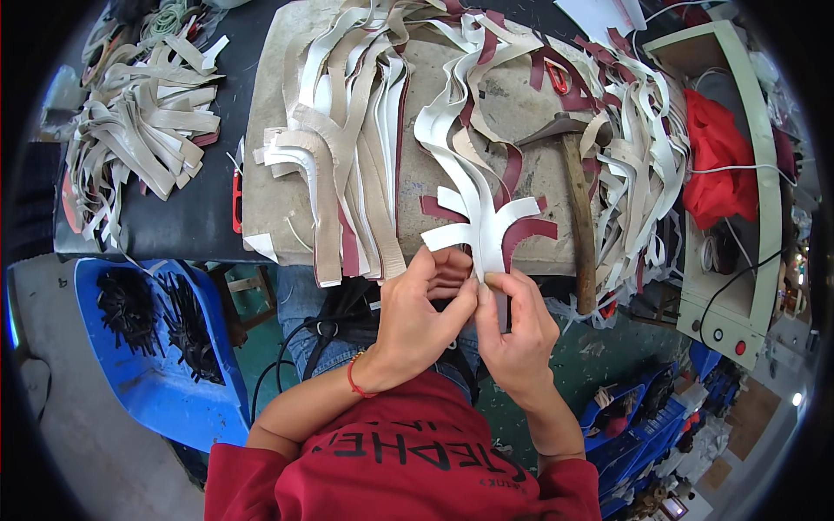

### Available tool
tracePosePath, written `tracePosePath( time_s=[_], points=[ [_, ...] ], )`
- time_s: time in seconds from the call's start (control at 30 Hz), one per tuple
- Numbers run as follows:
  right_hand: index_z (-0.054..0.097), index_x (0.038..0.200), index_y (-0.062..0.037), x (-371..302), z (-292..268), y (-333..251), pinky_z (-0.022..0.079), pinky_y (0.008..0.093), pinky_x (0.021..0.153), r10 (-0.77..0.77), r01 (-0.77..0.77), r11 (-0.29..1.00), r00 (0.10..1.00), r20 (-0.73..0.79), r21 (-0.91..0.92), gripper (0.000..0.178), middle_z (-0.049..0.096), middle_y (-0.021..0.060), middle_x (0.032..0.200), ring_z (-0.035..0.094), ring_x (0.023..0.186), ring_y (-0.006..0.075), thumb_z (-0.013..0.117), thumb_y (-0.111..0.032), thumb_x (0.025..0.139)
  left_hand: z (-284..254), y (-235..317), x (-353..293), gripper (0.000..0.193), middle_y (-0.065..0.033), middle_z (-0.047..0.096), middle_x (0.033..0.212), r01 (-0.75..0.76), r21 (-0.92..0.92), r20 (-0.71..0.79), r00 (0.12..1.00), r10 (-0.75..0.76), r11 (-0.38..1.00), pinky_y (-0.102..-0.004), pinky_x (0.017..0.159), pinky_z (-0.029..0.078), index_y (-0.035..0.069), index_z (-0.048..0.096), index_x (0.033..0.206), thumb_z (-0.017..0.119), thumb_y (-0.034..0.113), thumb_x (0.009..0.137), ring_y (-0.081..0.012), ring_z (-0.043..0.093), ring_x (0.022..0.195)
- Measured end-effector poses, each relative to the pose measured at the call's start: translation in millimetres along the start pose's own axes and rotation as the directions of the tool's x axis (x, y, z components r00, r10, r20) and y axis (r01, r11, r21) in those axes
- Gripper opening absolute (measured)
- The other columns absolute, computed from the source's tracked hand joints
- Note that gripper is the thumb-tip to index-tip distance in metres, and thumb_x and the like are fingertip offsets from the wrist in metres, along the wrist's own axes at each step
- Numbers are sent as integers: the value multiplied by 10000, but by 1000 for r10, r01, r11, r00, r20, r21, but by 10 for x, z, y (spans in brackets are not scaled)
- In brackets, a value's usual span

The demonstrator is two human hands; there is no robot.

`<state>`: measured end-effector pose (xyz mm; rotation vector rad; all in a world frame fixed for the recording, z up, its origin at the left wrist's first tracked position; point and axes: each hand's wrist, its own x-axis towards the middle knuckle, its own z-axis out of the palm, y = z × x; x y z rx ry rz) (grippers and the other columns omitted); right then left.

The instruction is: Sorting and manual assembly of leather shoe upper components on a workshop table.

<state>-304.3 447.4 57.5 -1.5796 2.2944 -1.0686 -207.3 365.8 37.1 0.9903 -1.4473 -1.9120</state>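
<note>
Both my hands meet at the near edge of a worn stone slab, pinching the lower end of a long white strip (485, 227) with branching tabs. My left hand (426, 300) has thumb and fingers closed on the strip's left side. Close beside it, my right hand (519, 328) pinches the same end between thumb and index finger. Dark red strips (528, 230) lie under and beside the white one, and its wavy length runs away from me across the slab (424, 82). Exactly how the fingertips press the layers is partly hidden.
A hammer (578, 208) with a wooden handle lies right of the strip. Layered beige and white strips (326, 174) lie left on the slab; more piles (143, 130) sit far left and at right. A blue bin (165, 373) holds black strips; a red cloth (719, 161) hangs at right.
</note>
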Motion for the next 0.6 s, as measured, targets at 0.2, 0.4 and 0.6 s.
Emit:
tracePosePath(
  time_s=[0.2, 0.4, 0.6],
  points=[
    [554, 957, 26, -4, 76, -82, 502, 378, 666, -43, 33, 972, 998, -35, -234, 199, 592, 176, 907, 609, 767, 327, 641, -4, 781, -45, -23, 24, 378, -119, 633, 867, 21, -51, -8, 1000, -21, 999, -246, 695, 539, -49, 415, 1092, 629, -25, 782, -135, 644, 800],
    [539, 824, -10, 157, -69, 9, 466, 378, 575, -28, 6, 957, 997, -72, -290, 126, 497, 122, 729, 548, 656, 292, 601, -8, 714, 0, -10, 100, 402, -81, 603, 805, -46, 224, -33, 998, 55, 973, -233, 671, 503, -32, 455, 1073, 659, 23, 732, -113, 600, 743],
    [536, 673, -46, 80, 198, -12, 442, 356, 651, -214, 175, 933, 972, -94, -315, 97, 483, 88, 698, 533, 683, 241, 575, -133, 655, 120, -211, 277, 457, -153, 576, 1147, 30, 4, 123, 992, -30, 1000, -342, 963, 405, -96, 451, 1235, 539, -29, 792, -211, 556, 1065]
  ],
)
